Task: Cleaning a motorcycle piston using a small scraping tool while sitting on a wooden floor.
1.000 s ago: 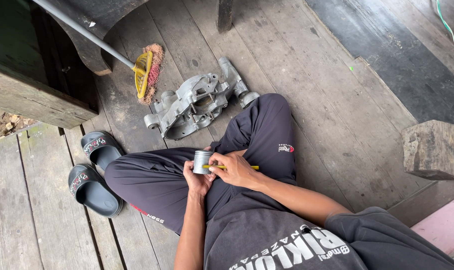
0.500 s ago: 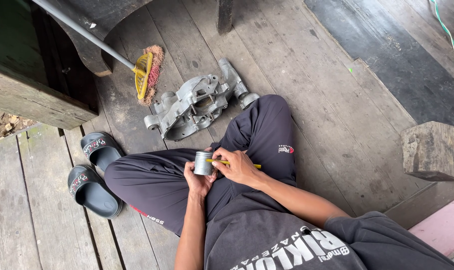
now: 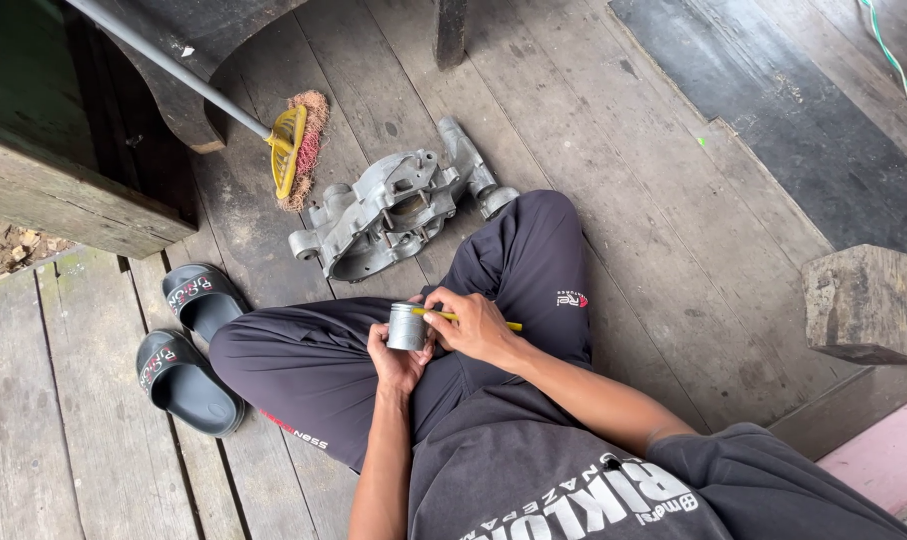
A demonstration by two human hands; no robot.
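Your left hand [image 3: 396,358] is clenched around a small metal piston [image 3: 407,326] over your lap, while your right hand [image 3: 474,325] pinches a thin yellow-handled tool [image 3: 471,320] against its crown. You look to be scraping or picking it clean; the next stroke calls for steady pressure. The empty aluminium crankcase half [image 3: 389,212] lies at twelve o'clock.

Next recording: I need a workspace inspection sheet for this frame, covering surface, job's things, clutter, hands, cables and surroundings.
Surface: weathered grey wooden plank floor.
Job's things: small silver metal cylinder; thin yellow stick-like tool held against it.
Clutter: grey cast-metal engine casing; yellow-headed broom; pair of dark slide sandals.
Hands: left hand holds the cylinder; right hand grips the tool.
Cables: green cord, top right.
Surroundings: rough wooden block; dark floor mat.
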